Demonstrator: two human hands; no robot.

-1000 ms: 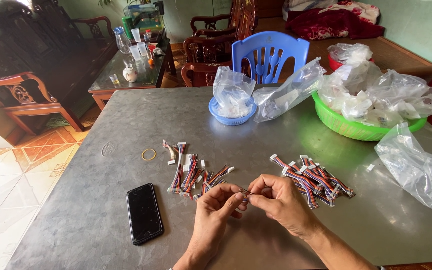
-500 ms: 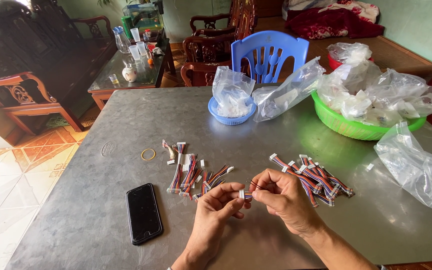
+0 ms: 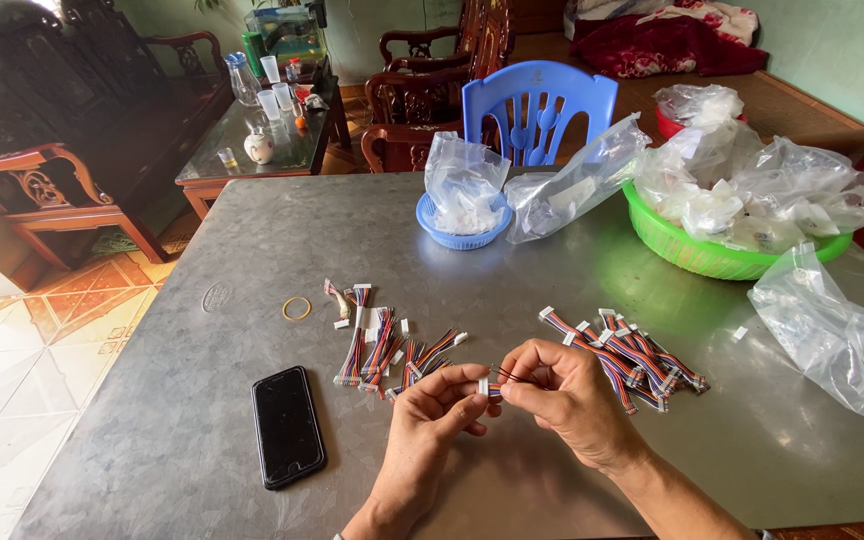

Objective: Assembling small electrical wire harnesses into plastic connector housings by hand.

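Multicoloured wire connector [image 3: 489,389] between 2 hands' fingers [image 3: 472,385].

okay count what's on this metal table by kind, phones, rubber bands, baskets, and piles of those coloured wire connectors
Phone: 1
Rubber band: 1
Baskets: 2, blue and green
Wire connector piles: 2, left and right
Total: 6

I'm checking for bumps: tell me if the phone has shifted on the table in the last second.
No. The black phone lies in the same spot, same angle, below the rubber band and left of the left hand.
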